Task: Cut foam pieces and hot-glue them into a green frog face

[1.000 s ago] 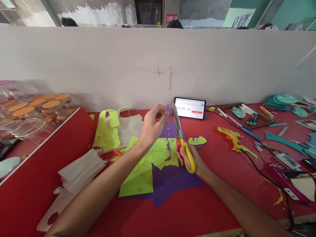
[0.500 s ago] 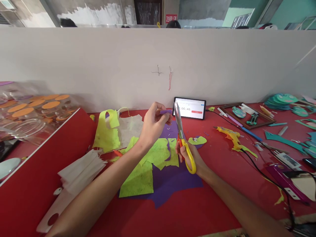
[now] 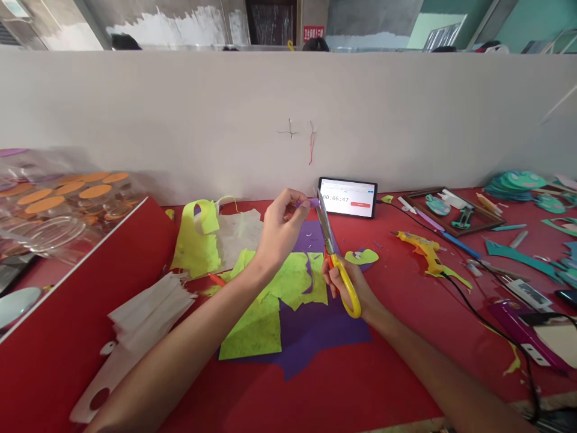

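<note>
My left hand (image 3: 286, 225) pinches a small purple felt piece (image 3: 314, 203) above the table. In my right hand (image 3: 340, 279) is a pair of scissors (image 3: 347, 288) with yellow and orange handles, its blades pointing up and away. The blade tips meet the edge of the purple piece; whether they are closed on it I cannot tell. Below my hands, yellow-green felt sheets (image 3: 252, 331) with cut edges lie over a larger purple felt sheet (image 3: 311, 343). Right of the scissors rests a small yellow-green cutout (image 3: 362, 257) on a purple scrap.
A tablet (image 3: 347, 198) showing a timer leans on the white partition (image 3: 202, 120). To the right lie a yellow glue gun (image 3: 421, 249) with its cable, a brown frame (image 3: 487, 224) and teal cutouts (image 3: 514, 180). A red divider (image 3: 90, 282) and white sheets (image 3: 148, 307) are at left.
The scissor blades have come to the purple piece, which was just apart from them before. My left hand has shifted very slightly right.
</note>
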Demonstrator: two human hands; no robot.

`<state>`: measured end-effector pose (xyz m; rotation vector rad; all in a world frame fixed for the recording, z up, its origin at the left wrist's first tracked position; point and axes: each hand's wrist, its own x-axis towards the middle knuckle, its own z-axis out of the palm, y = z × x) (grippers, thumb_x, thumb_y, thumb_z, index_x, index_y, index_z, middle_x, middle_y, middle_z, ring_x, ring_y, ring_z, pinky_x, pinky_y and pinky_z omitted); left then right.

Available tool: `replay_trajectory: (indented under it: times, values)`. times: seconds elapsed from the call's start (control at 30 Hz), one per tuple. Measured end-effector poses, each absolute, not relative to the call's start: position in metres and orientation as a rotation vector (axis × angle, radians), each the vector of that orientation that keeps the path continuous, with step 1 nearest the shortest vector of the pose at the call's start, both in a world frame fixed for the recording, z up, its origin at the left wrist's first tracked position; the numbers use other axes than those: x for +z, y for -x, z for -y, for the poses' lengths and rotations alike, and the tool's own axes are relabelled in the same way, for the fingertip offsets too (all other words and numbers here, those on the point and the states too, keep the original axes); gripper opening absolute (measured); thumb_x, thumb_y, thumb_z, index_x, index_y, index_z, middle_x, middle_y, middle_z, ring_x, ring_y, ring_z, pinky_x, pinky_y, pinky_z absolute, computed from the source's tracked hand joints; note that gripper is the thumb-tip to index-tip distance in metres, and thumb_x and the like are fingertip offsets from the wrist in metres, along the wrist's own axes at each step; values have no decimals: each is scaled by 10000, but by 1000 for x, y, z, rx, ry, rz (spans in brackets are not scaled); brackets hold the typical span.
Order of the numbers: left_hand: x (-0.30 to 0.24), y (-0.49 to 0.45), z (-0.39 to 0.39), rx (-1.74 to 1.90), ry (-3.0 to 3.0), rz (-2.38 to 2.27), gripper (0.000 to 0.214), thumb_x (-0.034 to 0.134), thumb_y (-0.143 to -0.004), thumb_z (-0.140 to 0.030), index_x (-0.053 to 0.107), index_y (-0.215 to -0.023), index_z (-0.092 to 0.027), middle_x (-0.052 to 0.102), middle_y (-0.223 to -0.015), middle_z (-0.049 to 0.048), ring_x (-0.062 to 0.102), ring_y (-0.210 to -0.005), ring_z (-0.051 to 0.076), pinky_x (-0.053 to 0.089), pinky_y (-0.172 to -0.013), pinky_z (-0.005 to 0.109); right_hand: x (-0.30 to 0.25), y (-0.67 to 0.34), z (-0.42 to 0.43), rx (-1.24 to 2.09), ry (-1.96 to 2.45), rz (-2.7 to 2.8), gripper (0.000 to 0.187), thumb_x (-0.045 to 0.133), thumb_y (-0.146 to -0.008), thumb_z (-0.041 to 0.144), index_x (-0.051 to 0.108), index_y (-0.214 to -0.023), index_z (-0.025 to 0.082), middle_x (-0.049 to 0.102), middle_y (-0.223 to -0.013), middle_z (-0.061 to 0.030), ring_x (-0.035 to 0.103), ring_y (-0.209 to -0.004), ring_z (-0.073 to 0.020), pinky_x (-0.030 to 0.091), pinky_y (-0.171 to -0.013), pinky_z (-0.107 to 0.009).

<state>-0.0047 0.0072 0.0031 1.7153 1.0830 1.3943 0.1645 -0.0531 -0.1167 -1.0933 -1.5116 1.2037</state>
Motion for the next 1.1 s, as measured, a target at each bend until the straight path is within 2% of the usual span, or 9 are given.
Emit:
replay_trajectory:
  times: [0.13,0.3,0.6,0.83,1.1]
  values:
    - [1,0,-3,1333,-1840,-1084,87,525,-919,-216,583,-858,-193,656,-876,37,532,-712,125,405,-614,256,-121,-165,53,1157,1115,1525,564,455,-887,771,513,-870,209,487,-665,39,457,-438,-91,382,-417,-241]
    - [-1,-1,0,1239,-2029,-1083,85,533,-892,-151,582,-836,-193,630,-774,7,494,-656,114,386,-622,269,-126,-166,51,1130,1108,1509,561,437,-899,765,520,-876,210,480,-643,44,443,-423,-89,379,-406,-234]
    - [4,5,-6,1435,-1673,-1018,41,507,-933,-197,509,-896,-215,602,-702,-8,544,-634,113,423,-598,267,-107,-165,53,1069,1161,1609,555,448,-892,764,469,-797,217,436,-585,54,420,-444,-99,363,-437,-246]
    - [-4,-4,-1,1287,-1712,-988,76,511,-931,-195,467,-873,-214,617,-670,-11,562,-619,114,431,-593,271,-113,-165,52,1033,1153,1583,574,428,-886,784,488,-818,217,443,-594,46,415,-453,-103,353,-426,-246]
    - [-7,-7,1,1291,-1729,-1000,90,522,-921,-175,479,-846,-203,610,-673,-11,564,-624,107,439,-607,265,-116,-165,50,1008,1167,1574,600,416,-871,812,475,-798,219,463,-619,35,405,-448,-97,359,-414,-248]
